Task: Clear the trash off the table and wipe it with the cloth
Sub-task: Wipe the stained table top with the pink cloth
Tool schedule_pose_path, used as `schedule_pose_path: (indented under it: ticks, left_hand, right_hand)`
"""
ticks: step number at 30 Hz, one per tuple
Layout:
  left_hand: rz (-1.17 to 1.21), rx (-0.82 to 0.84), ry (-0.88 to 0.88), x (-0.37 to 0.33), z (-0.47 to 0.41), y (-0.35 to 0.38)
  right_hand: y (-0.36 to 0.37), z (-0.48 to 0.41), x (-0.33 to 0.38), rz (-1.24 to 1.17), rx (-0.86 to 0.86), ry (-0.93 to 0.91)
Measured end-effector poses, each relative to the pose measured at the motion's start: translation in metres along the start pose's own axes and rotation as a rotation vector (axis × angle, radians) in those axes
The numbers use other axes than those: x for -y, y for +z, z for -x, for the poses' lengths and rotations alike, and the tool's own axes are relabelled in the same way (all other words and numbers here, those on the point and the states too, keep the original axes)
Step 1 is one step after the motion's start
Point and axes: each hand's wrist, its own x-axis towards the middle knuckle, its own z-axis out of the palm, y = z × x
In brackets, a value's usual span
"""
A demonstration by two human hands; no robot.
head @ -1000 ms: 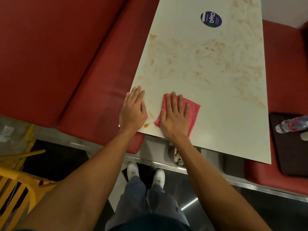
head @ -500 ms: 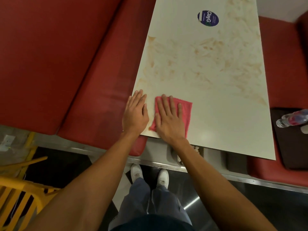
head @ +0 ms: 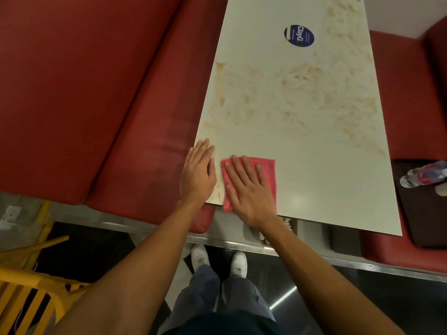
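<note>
- The right hand [head: 250, 189] lies flat on the pink cloth [head: 267, 170], fingers straight and slightly spread, pressing it onto the table [head: 314, 180].
- The left hand [head: 198, 174] rests palm-down just beside the cloth, fingers straight and held close together, at the table's near left corner; part of it reaches over the table's left edge.
- The cloth sits at the near edge of the table, towards the left corner, with its lower edge hanging slightly past the rim.
- Brownish smears [head: 297, 97] cover the middle and far part of the tabletop; the strip near the right of the cloth looks cleaner.
- A round blue sticker [head: 299, 36] sits further up the table.
- Red bench seats [head: 96, 93] flank the table on both sides.
- A plastic bottle [head: 422, 174] lies on a dark tray [head: 420, 213] on the right-hand seat.
- A yellow chair [head: 26, 286] stands at the lower left.
</note>
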Motion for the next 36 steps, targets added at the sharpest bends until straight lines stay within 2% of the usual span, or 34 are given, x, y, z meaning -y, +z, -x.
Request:
schedule_pose_path:
  ticks: [2, 4, 7, 8, 10, 13, 16, 19, 22, 25, 28, 31, 33, 36]
  left_hand:
    - [-0.002, -0.001, 0.000, 0.000, 0.000, 0.000]
    - [0.002, 0.000, -0.003, -0.001, 0.000, -0.001]
    - [0.004, -0.005, -0.002, -0.001, 0.001, -0.001]
    - [0.005, -0.007, -0.005, 0.000, 0.001, -0.001]
    - [0.011, -0.005, -0.004, 0.000, 0.001, -0.001]
    - [0.017, -0.005, -0.003, 0.001, 0.000, 0.000]
    - [0.021, -0.002, -0.007, 0.002, 0.001, -0.001]
    - [0.019, 0.003, -0.005, 0.003, 0.001, 0.001]
    - [0.029, -0.010, 0.004, 0.005, 0.002, 0.002]
    - [0.045, -0.006, 0.018, 0.007, 0.001, 0.001]
    - [0.038, -0.005, 0.020, 0.008, 0.001, 0.001]
    - [0.038, -0.004, 0.017, 0.008, 0.001, 0.002]
    - [0.037, -0.002, 0.015, 0.008, 0.002, 0.002]
    - [0.041, -0.001, 0.009, 0.008, 0.002, 0.002]
  right_hand:
    - [-0.003, 0.002, -0.024, 0.022, 0.011, -0.024]
    - [-0.004, -0.018, -0.034, 0.007, 0.007, 0.115]
    - [-0.002, -0.045, -0.006, -0.054, -0.013, 0.314]
    - [0.000, -0.043, 0.006, -0.051, -0.021, 0.308]
    - [0.004, -0.022, 0.019, -0.020, -0.021, 0.173]
    - [0.002, 0.004, -0.002, 0.002, -0.006, -0.022]
    - [0.000, -0.017, -0.019, -0.003, -0.012, 0.135]
    - [0.001, -0.042, 0.010, -0.057, -0.025, 0.330]
    - [0.008, -0.022, 0.036, -0.047, -0.055, 0.218]
    - [0.005, 0.003, 0.010, -0.013, -0.044, 0.032]
    - [0.002, -0.015, -0.016, 0.000, -0.034, 0.129]
    - [0.004, -0.045, 0.005, -0.048, -0.045, 0.313]
    - [0.007, -0.039, 0.023, -0.056, -0.061, 0.235]
    - [0.006, -0.001, 0.010, -0.034, -0.036, -0.057]
